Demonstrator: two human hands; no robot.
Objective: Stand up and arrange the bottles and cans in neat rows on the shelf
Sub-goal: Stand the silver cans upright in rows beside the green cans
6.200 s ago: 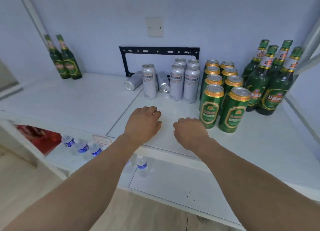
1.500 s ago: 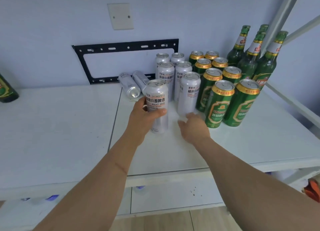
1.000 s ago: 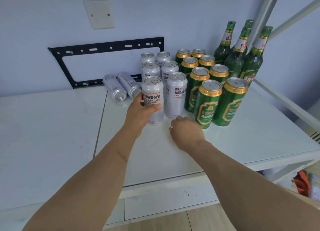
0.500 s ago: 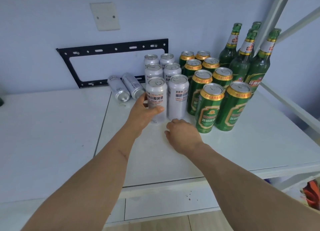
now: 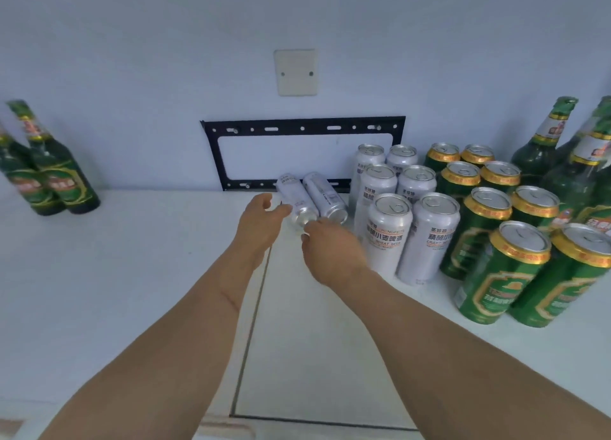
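Two silver cans lie on their sides by the wall: a left one [image 5: 291, 193] and a right one [image 5: 325, 196]. My left hand [image 5: 259, 223] is spread open just beside the left can's near end, thumb almost touching it. My right hand [image 5: 332, 253] reaches at the cans' near ends with fingers curled, holding nothing I can see. Upright silver cans [image 5: 388, 231] stand in two rows to the right, then upright green cans [image 5: 515, 267], then green bottles [image 5: 542, 142] at the far right. Two green bottles [image 5: 56, 172] stand at the far left.
The white shelf [image 5: 132, 274] has a seam down its middle. A black metal bracket [image 5: 302, 125] is fixed to the wall behind the cans, and a blank wall plate [image 5: 295, 72] sits above it.
My left hand has let go of the upright silver can, which now stands in the front row. Both hands have moved left and back to the two lying cans.
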